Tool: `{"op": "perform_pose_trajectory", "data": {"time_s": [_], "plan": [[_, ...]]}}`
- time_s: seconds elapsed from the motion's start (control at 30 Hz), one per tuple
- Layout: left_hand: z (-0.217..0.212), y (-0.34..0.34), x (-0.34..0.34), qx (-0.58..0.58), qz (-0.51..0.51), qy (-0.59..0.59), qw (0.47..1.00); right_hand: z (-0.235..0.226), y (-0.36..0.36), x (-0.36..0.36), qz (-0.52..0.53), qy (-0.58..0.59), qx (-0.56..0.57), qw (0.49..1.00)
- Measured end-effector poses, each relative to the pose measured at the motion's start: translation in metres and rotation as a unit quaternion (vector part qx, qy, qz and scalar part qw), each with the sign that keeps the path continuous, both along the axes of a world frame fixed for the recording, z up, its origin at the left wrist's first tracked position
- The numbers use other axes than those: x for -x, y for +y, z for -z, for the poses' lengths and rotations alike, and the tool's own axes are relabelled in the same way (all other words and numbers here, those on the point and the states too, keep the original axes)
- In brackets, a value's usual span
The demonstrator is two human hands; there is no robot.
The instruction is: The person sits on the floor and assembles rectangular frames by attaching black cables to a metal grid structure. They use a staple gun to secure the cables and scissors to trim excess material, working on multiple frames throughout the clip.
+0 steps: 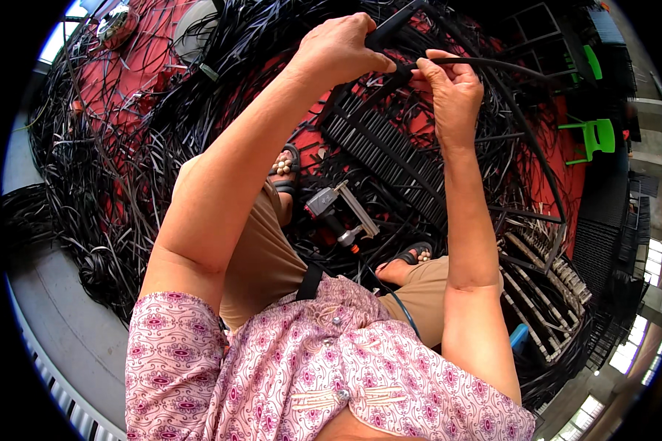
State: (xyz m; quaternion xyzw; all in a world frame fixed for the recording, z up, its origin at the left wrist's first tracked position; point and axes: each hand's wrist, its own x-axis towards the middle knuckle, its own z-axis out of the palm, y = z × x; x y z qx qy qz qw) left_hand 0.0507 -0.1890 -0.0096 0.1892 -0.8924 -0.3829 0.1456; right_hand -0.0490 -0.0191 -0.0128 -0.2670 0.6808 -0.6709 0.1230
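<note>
1. Pinching a black strip (495,64) between thumb and fingertips, the right hand (456,88) is beyond the pneumatic stapler (324,206).
2. Left hand (338,50), beyond the stapler too: fingers curled, hold unclear.
3. Black slatted panel (379,151) sits right of the stapler.

black strip (509,65), pink patterned blouse (272,378), green chair (601,137)

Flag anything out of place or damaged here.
Black strips lie in loose tangles across the red floor; a grey power tool lies between the sandaled feet, seemingly an awkward spot. No clear damage shows.
</note>
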Motion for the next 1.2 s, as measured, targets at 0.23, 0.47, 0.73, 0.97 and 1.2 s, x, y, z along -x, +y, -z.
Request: {"op": "perform_pose_trajectory", "data": {"time_s": [0.23, 0.47, 0.73, 0.97, 1.2], "plan": [[-0.002, 0.002, 0.0, 0.008, 0.002, -0.007, 1.0, -0.004, 0.001, 0.006, -0.037, 0.042, -0.078, 0.995], [-0.007, 0.002, -0.001, -0.002, 0.016, -0.011, 1.0, -0.013, 0.002, 0.02, -0.093, 0.0, -0.135, 0.987], [-0.005, 0.0, -0.002, -0.007, 0.014, -0.004, 1.0, -0.016, -0.005, 0.013, -0.08, 0.057, -0.177, 0.979], [-0.002, 0.004, 0.0, 0.003, -0.002, 0.0, 1.0, -0.007, -0.006, 0.004, -0.028, 0.003, -0.095, 0.995], [-0.002, 0.002, 0.0, 0.002, 0.004, 0.006, 1.0, 0.001, -0.007, 0.001, 0.0, 0.149, -0.113, 0.982]]}}
